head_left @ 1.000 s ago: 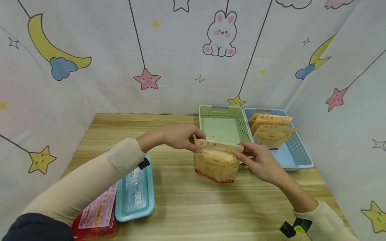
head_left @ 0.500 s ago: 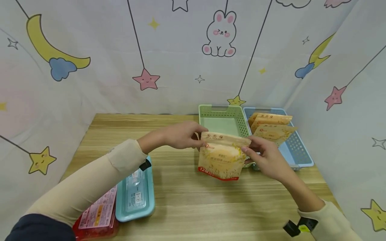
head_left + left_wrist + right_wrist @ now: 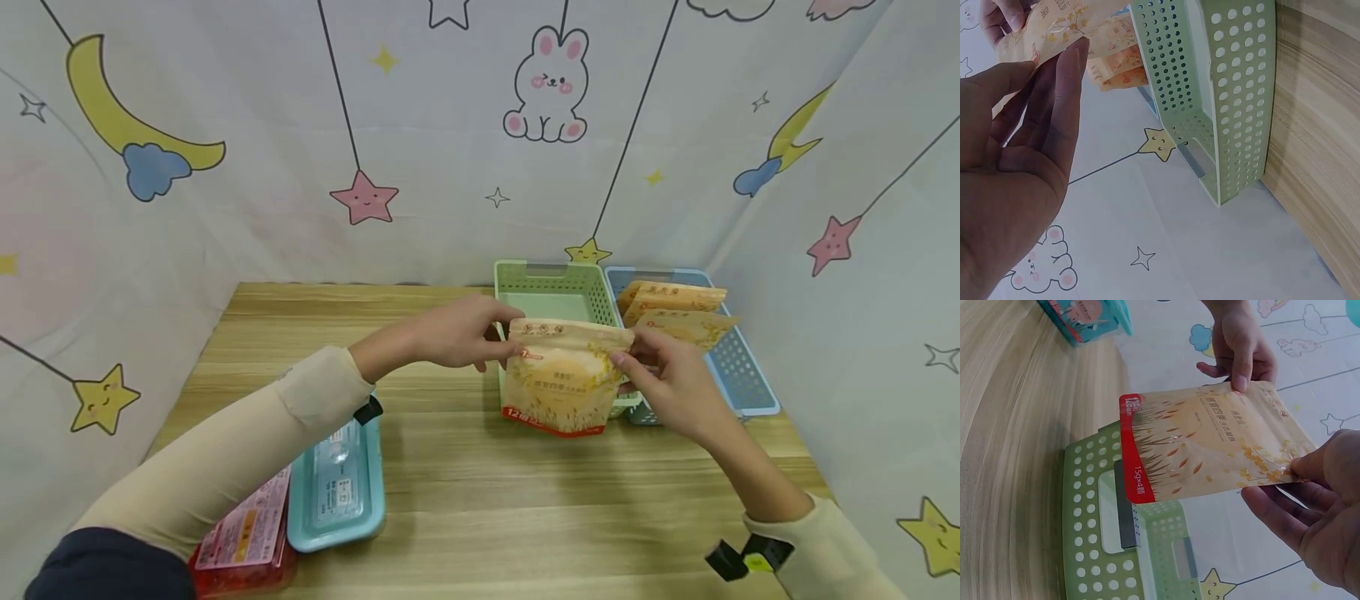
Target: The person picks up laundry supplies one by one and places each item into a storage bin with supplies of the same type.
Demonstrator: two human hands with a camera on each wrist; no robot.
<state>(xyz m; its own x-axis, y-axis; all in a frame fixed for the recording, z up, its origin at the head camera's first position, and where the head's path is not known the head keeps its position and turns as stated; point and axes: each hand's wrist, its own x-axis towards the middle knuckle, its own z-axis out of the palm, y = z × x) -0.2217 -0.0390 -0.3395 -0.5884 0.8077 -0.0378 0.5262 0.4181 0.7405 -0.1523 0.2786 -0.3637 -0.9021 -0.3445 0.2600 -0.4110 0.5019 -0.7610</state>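
A pale yellow pouch [image 3: 566, 379] with a red band along its bottom hangs upright in front of the green basket [image 3: 555, 307]. My left hand [image 3: 467, 332] pinches its upper left edge between thumb and fingers. On the opposite edge my right hand [image 3: 675, 385] pinches it the same way, thumb on the front. From the right wrist view, the pouch [image 3: 1204, 440] looks flat and sealed, with printed grasses and yellow flowers. The left wrist view catches both the left hand [image 3: 1029, 144] and the green basket's [image 3: 1241, 94] perforated side.
Several similar pouches [image 3: 678, 327] stand in a blue basket [image 3: 738, 379] at the right, against the green one. At the left front lie a light-blue lidded box [image 3: 337, 492] and a red box [image 3: 247, 542] with a pink label. A printed curtain [image 3: 420, 125] closes off the back.
Both hands have carried the pouch slightly right and away from me, up toward the green basket. Its front now faces me more squarely. The boxes and baskets have stayed put.
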